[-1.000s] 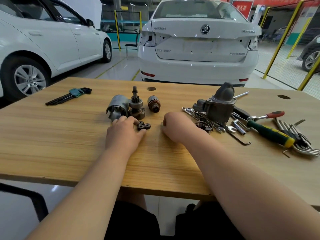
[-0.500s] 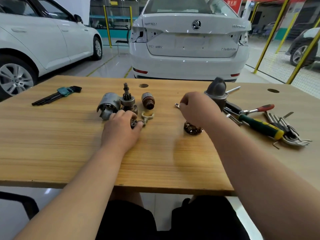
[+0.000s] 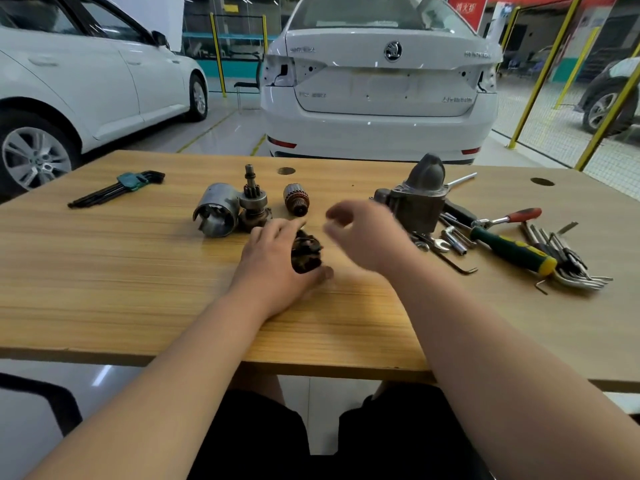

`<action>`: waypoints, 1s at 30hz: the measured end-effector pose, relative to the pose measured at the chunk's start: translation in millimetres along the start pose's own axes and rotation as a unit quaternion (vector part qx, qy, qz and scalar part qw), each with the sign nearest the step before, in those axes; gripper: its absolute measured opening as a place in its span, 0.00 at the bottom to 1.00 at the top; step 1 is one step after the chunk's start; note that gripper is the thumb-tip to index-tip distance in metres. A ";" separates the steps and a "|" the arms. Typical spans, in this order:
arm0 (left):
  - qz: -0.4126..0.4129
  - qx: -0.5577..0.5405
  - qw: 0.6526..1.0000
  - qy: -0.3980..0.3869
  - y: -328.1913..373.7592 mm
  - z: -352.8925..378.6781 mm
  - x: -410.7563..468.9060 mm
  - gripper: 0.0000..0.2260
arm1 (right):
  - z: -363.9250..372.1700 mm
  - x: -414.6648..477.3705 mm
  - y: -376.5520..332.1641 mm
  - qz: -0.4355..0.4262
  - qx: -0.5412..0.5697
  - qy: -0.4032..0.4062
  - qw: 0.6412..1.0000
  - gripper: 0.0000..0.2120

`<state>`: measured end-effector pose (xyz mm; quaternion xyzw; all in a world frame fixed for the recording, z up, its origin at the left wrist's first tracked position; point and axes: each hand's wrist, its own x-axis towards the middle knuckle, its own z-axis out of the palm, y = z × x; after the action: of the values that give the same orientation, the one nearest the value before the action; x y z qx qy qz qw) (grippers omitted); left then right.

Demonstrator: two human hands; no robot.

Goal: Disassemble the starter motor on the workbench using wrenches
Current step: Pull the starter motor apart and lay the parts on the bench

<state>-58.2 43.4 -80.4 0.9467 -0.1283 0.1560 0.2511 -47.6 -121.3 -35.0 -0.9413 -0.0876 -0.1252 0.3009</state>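
Two hands over workbench (image 3: 104, 271). Left hand (image 3: 277, 268): fingers and thumb curl round dark toothed part (image 3: 306, 252), low over bench. Right hand (image 3: 363, 233): blurred, fingers loosely bent; cannot tell if holding anything. Starter motor housing (image 3: 419, 199) upright just beyond it, wrenches (image 3: 433, 244) at foot. Casing (image 3: 216, 211), pinion drive (image 3: 254, 202), armature (image 3: 296, 200) behind left hand. Risk: part likely greasy, could slip from one-handed grip and shed small pieces.

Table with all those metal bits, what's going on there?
A person is taking a starter motor apart; its main body stands at the right by the wrenches. Their left hand grips a dark part at the workbench, and the blurred right hand hovers beside it. A silver casing and a gear shaft stand behind.
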 end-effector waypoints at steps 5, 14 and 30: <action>0.007 0.011 1.000 0.006 0.5 2.5 -0.3 0.28 | -56.6 31.8 50.9 0.129 0.000 0.336 0.933 0.28; -0.014 -0.041 0.996 0.077 -17.8 -15.9 -8.5 0.23 | -48.2 61.6 74.6 0.241 0.107 0.192 0.946 0.34; -0.191 -0.041 0.974 0.116 -62.0 -39.9 -18.4 0.21 | 15.1 -6.5 -18.6 0.033 0.142 0.059 0.988 0.36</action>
<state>-64.4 119.1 -81.1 0.9180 0.0790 0.2089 0.3277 -55.5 -98.0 -38.6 -0.8823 -0.0554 -0.1571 0.4402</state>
